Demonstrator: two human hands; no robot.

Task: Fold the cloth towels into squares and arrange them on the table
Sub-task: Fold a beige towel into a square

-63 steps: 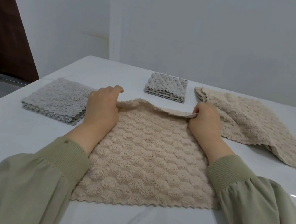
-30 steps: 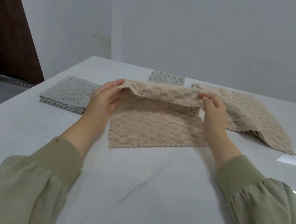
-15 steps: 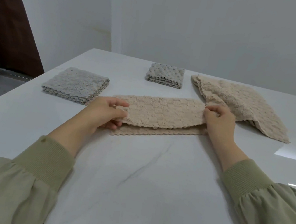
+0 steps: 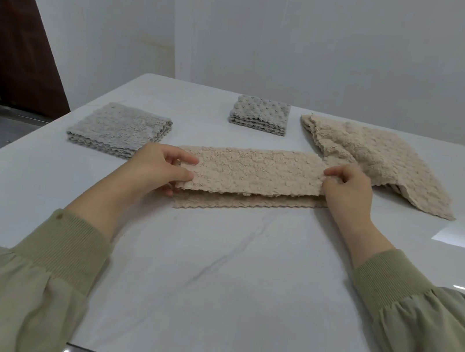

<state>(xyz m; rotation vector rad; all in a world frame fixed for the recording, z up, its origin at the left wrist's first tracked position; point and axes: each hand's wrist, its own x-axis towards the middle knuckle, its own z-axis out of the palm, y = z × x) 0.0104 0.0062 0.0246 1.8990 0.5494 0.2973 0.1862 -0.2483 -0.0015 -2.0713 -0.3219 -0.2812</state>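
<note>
Between the 2 hands, at the middle of the white table (image 4: 209, 278), the beige towel (image 4: 255, 176) lies doubled into a long strip, its long axis running left to right. The left hand (image 4: 159, 170) pinches the upper layer's left end between thumb and fingers; the right hand (image 4: 347, 191) pinches the right end likewise. The upper layer's near edge stops short of the scalloped lower edge. Each hand holds 1 short end, so neither is nearer; the next fold, I judge, must carry 1 end along that axis onto the other. Beyond lie a wide grey folded stack (image 4: 119, 130), a small grey square stack (image 4: 259, 115) and loose beige towels (image 4: 379, 162).
</note>
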